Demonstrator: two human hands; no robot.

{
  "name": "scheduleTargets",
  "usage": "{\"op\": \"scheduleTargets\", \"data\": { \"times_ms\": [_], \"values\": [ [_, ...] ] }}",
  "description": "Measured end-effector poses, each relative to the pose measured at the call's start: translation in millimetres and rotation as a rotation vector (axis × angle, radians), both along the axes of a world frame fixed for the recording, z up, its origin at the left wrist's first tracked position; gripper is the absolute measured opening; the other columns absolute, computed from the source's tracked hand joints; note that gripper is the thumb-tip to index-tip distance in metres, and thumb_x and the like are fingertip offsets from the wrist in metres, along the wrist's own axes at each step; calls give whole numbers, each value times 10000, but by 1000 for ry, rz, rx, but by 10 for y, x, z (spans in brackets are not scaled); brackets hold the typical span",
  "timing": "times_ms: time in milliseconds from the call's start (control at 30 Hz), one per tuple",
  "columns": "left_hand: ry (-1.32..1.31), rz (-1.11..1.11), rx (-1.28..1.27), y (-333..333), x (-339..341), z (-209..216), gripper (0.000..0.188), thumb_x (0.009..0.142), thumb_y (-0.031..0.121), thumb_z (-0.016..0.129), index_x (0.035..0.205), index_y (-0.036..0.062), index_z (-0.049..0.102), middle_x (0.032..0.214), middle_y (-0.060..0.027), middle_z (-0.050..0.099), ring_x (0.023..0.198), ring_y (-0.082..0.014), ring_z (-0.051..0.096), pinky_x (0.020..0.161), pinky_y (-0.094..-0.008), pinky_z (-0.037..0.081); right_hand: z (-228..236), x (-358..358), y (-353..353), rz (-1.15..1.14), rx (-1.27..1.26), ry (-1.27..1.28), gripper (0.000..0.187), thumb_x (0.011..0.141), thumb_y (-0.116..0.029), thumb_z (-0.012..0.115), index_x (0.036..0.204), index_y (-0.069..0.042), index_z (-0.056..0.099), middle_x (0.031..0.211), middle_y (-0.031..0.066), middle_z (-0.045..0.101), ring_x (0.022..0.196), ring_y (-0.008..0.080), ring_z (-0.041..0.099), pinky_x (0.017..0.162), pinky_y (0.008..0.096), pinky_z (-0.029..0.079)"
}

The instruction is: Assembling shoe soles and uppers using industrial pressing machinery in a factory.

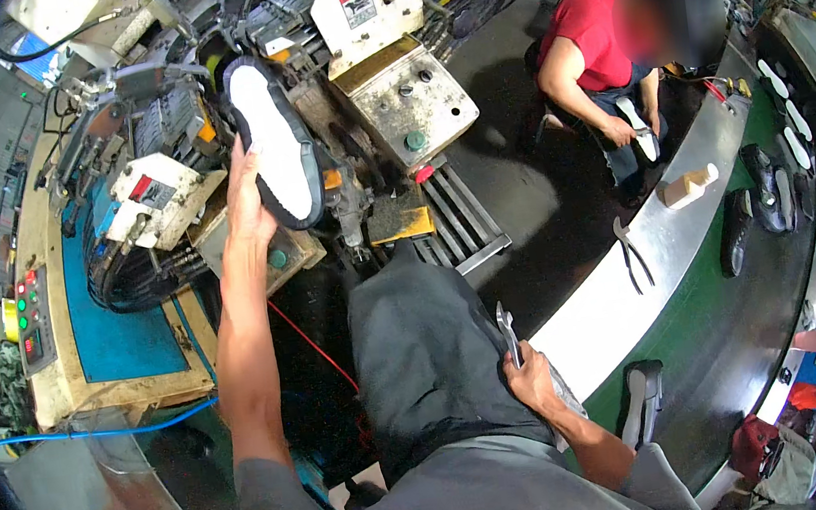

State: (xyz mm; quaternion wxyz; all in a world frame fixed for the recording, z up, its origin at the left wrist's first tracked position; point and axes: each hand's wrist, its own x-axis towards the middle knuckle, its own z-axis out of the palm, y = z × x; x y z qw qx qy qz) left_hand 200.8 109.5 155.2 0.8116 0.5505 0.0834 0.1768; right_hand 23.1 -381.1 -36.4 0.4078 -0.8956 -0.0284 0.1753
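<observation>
My left hand (pixel 248 195) reaches forward and grips a black shoe upper (pixel 304 151) near its lower end. The shoe's white underside (pixel 277 149) faces me, and it hangs in front of the machine, by an orange-marked part. It is hard to tell whether the shoe touches the machine. Low over my right thigh, my right hand (pixel 533 382) is closed around metal pliers (pixel 508 329), their jaws pointing up and away from me. The handles are mostly hidden in my fingers.
A machine control box (pixel 406 104) with knobs and a red button stands ahead. On the right, a metal ledge (pixel 588 335) carries pincers (pixel 632 255) and a bottle (pixel 687 187). Several shoes (pixel 738 232) lie on the green conveyor beyond. A person in red (pixel 584 33) handles another shoe.
</observation>
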Motion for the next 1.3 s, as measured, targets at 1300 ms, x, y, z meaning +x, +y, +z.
{"op": "scheduleTargets", "data": {
  "times_ms": [1300],
  "values": [
    [562, -275, 582, -1700, -3204, -819, 979, 780, -46, 825, 1672, 52, 434, 1550, -215, 612, 1442, -262, 566, 1231, -366, 398, 738, 530, 141, 755, -21, -315, 186, 970, -116, 701, 1082, 13, 628, 994, 241, 704, 846, 468, 707, 726, 535, 575]
  ]
}}
